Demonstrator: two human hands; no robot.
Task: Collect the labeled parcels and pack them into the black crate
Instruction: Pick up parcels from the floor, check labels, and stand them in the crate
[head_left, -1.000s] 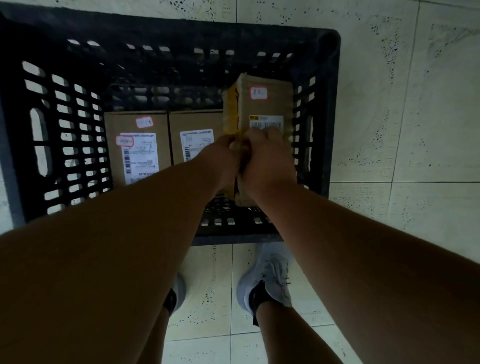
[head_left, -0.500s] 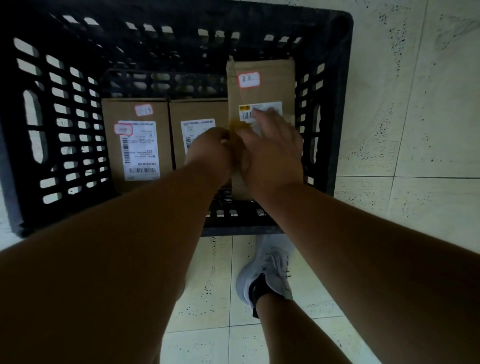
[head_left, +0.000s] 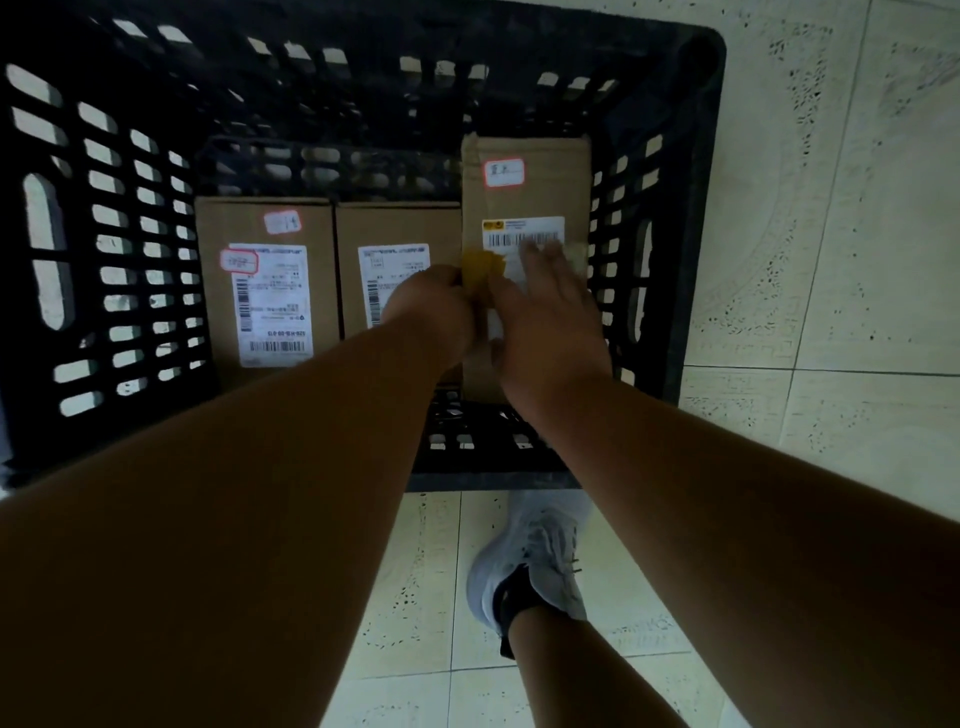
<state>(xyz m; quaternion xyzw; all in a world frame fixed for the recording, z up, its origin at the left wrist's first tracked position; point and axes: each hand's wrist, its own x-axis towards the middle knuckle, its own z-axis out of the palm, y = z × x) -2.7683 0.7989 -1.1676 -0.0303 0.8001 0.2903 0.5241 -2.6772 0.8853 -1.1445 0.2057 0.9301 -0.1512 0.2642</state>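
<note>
Three parcels lie in the black crate (head_left: 696, 208), seen from the head camera: two side by side on its floor, a left parcel (head_left: 265, 291) and a middle parcel (head_left: 400, 234), and a longer right parcel (head_left: 524, 192) against the right wall. The right hand (head_left: 550, 322) rests flat on this one, fingers (head_left: 540, 260) spread; the left hand (head_left: 431, 312) is closed at its near left edge, on what I cannot tell. Pressing it level and snug beside the middle parcel should seat it well. One shoe (head_left: 530, 561) stands on the floor.

Both bare forearms reach toward twelve o'clock; the left hand (head_left: 434, 306) is curled into a fist, the right hand (head_left: 550, 317) flat, fingers spread.
</note>
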